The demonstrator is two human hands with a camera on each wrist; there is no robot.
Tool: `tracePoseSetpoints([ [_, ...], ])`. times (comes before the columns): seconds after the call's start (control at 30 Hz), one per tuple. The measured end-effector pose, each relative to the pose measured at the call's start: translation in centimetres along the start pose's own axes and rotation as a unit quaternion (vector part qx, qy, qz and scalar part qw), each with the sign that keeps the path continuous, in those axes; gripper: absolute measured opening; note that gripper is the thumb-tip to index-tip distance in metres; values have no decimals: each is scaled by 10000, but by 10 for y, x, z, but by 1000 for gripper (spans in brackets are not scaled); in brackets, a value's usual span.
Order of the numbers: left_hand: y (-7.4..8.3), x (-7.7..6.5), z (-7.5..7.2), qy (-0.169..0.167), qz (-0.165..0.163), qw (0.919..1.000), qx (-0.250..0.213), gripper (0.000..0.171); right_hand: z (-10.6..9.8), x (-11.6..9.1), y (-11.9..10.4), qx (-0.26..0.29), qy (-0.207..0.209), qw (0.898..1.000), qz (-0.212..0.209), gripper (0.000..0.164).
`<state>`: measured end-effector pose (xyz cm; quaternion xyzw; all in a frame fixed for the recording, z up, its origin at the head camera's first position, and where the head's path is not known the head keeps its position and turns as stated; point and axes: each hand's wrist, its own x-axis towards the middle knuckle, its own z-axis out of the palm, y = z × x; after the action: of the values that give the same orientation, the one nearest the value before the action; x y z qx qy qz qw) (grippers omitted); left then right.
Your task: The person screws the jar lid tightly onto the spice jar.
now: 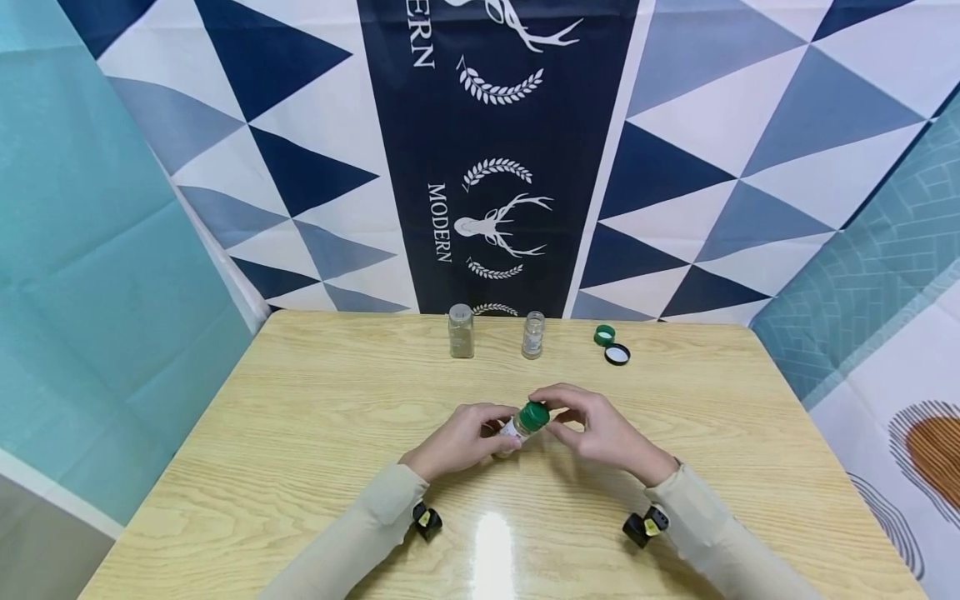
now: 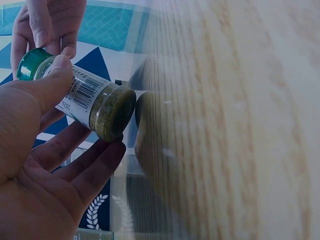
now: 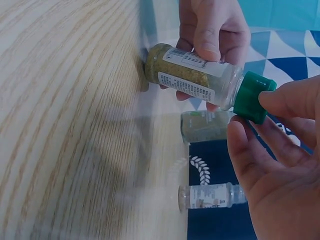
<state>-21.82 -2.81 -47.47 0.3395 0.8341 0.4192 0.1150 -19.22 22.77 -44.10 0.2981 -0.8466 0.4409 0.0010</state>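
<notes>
A glass spice jar (image 3: 185,75), part-filled with a yellow-green ground seasoning, is held tilted just above the table. Its white label with a barcode (image 2: 86,92) faces the left wrist camera. My left hand (image 1: 463,437) grips the jar's body, thumb on one side and fingers on the other. On the jar's neck sits a green cap (image 3: 254,96), which my right hand (image 1: 596,427) pinches between thumb and fingers. The head view shows the cap (image 1: 535,415) pointing up and to the right, between both hands.
Toward the back of the wooden table (image 1: 300,417) stand a square-sided jar (image 1: 461,335) and a smaller clear jar (image 1: 532,337), both without lids. Right of them lie a green lid (image 1: 604,335) and a black lid (image 1: 617,354). A patterned cloth (image 1: 502,150) hangs behind.
</notes>
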Motion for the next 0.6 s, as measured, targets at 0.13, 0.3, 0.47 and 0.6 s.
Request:
tracePoseSetpoints([
  [0.13, 0, 0, 0, 5, -9, 10000, 3, 45, 0, 0, -1, 15, 1, 10000, 20, 41],
  [0.3, 1, 0, -1, 1, -7, 10000, 8, 45, -1, 0, -1, 8, -1, 10000, 36, 41],
  [0.47, 0, -1, -1, -2, 49, 10000, -2, 44, -1, 0, -1, 0, 2, 10000, 25, 40],
  [0.6, -1, -1, 0, 6, 107, 9999, -3, 42, -1, -1, 1, -49, 21, 10000, 61, 38],
])
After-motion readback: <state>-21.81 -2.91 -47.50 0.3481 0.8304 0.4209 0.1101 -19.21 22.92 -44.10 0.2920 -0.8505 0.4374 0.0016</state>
